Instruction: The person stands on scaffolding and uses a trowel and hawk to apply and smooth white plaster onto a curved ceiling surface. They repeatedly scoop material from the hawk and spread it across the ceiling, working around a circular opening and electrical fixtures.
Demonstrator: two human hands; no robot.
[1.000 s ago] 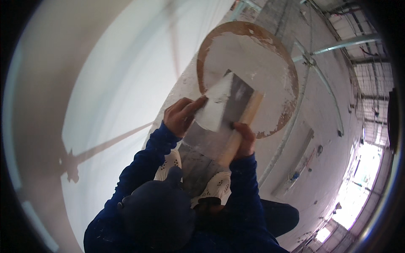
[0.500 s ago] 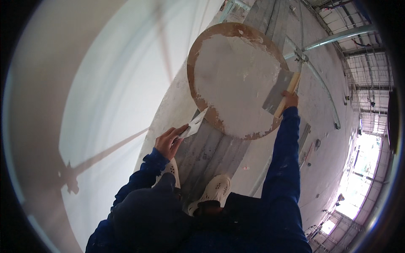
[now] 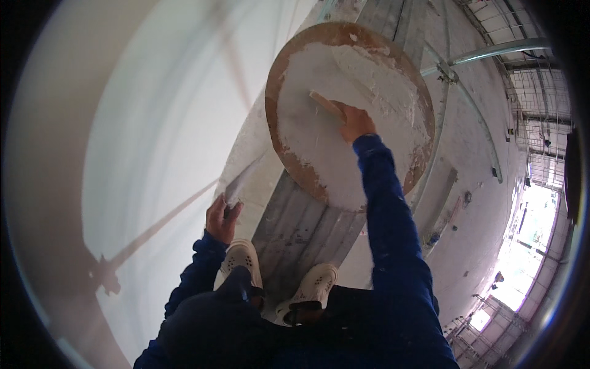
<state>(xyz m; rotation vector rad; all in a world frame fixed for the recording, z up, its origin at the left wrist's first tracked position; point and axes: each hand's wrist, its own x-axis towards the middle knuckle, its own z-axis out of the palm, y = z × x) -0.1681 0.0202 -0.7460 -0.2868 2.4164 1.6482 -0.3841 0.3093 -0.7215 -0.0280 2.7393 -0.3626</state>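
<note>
A round brown board (image 3: 276, 130) smeared with white-grey plaster (image 3: 390, 172) fills the upper middle of the head view. My right hand (image 3: 356, 122) grips the pale wooden handle (image 3: 326, 102) of a wide scraper over the board's middle; the blade is hard to make out against the plaster. Lower left of the board, my left hand (image 3: 222, 218) holds a flat metal putty knife (image 3: 244, 179), its blade pointing up and to the right, away from the board.
A white wall (image 3: 135, 160) with shadows is on the left. Below me are grey metal planks (image 3: 295, 227) and my pale clogs (image 3: 239, 258). Scaffold tubes (image 3: 491, 52) cross at right, with a concrete floor (image 3: 467, 240) beyond them and a bright opening (image 3: 528, 246) at far right.
The two tools were overlapped a second ago, then parted. My right hand has since moved from the board's right edge to its middle; my left has drawn down and leftward with the knife.
</note>
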